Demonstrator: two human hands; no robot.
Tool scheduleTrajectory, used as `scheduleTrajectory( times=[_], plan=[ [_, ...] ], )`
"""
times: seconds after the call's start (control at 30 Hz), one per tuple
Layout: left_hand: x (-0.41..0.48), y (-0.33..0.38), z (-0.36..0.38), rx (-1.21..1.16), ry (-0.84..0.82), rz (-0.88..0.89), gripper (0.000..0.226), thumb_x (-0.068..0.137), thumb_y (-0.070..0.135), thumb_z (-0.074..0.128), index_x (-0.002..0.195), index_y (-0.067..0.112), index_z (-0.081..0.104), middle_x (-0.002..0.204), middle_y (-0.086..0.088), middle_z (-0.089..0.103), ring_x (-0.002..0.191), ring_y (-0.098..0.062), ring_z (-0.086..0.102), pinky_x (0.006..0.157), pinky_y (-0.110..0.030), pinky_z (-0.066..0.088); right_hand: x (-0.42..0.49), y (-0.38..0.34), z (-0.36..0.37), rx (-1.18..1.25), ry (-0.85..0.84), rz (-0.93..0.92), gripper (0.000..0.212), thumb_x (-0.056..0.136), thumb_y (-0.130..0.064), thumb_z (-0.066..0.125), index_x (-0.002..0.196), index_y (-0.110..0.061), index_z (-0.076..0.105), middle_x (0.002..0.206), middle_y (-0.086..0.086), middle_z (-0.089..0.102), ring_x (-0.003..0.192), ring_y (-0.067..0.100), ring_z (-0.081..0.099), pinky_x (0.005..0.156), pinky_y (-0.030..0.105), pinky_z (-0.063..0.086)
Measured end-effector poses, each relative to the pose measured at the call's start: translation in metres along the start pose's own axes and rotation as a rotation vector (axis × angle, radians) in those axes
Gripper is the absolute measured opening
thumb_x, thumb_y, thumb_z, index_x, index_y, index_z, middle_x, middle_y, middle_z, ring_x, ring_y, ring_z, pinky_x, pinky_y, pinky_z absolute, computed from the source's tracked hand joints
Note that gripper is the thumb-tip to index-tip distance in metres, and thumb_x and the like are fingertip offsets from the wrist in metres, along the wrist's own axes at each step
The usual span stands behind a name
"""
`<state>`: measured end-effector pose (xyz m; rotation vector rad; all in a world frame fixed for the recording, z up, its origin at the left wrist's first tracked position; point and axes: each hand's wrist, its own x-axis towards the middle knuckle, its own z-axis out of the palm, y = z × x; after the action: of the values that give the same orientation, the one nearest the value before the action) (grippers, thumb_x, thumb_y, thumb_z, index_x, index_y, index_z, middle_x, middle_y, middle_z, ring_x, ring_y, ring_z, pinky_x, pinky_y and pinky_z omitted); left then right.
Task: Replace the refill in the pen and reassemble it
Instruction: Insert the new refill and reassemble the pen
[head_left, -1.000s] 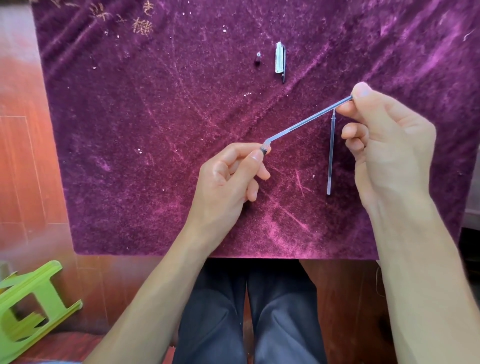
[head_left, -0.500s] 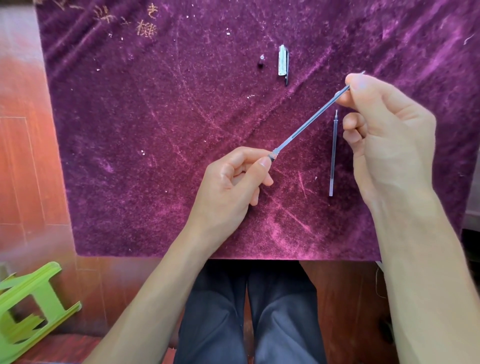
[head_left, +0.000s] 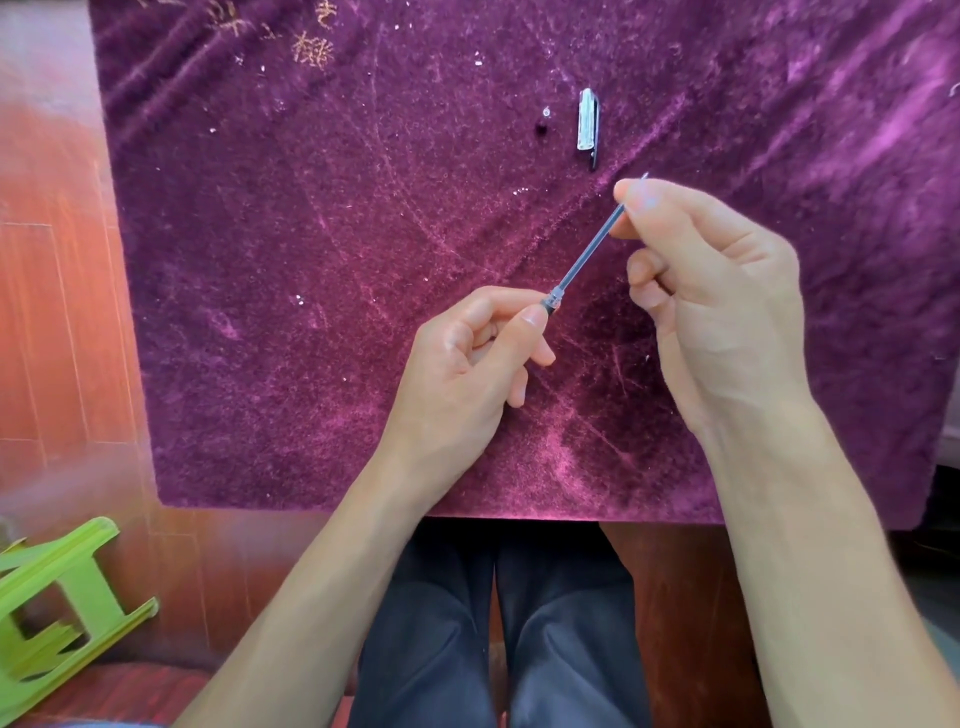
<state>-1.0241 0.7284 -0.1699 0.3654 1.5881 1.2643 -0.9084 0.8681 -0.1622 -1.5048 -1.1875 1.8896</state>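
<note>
Over the purple desk cloth (head_left: 260, 312), both hands work mid-air. L hand (head_left: 457, 374) is curled, thumb & forefinger pinching a dark barrel end (head_left: 549, 304); anything more is hidden in the fist. R hand (head_left: 717, 291) pinches the thin refill (head_left: 589, 249) near its tip, other fingers tucked. Step, prob.: seating refill in barrel, approx. halfway. Next needs a straight push along the axis, no bending, then cap. Room: wood floor (head_left: 52, 312), green stool (head_left: 62, 597) on its side. On cloth, beyond hands: cap (head_left: 588, 120), tiny black bit (head_left: 543, 128), tinier clear bit (head_left: 545, 111).
</note>
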Motion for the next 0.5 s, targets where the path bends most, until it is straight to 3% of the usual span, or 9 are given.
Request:
scheduleTrajectory(
  times=[0.33,0.5],
  plan=[
    [-0.001,0.0,-0.002,-0.025,0.019,-0.003,0.017,0.102,0.022,0.058,0.106,0.018,0.073,0.079,0.0,0.07,0.05,-0.006,0.054,0.049,-0.011,0.041,-0.016,0.019,0.009,-0.029,-0.041,0.034,0.009,0.095,-0.027,0.082,0.098,-0.021,0.087,0.085,0.005,0.067,0.067,0.008,0.051,0.062,0.022,0.041],
    [-0.001,0.002,-0.001,-0.027,0.022,0.003,0.016,0.102,0.021,0.057,0.106,0.019,0.073,0.078,0.0,0.069,0.05,-0.007,0.053,0.049,-0.01,0.04,-0.022,0.024,0.009,-0.037,-0.071,0.036,0.009,0.095,-0.027,0.082,0.099,-0.021,0.087,0.085,0.002,0.073,0.066,0.006,0.052,0.061,0.018,0.044]
  ],
)
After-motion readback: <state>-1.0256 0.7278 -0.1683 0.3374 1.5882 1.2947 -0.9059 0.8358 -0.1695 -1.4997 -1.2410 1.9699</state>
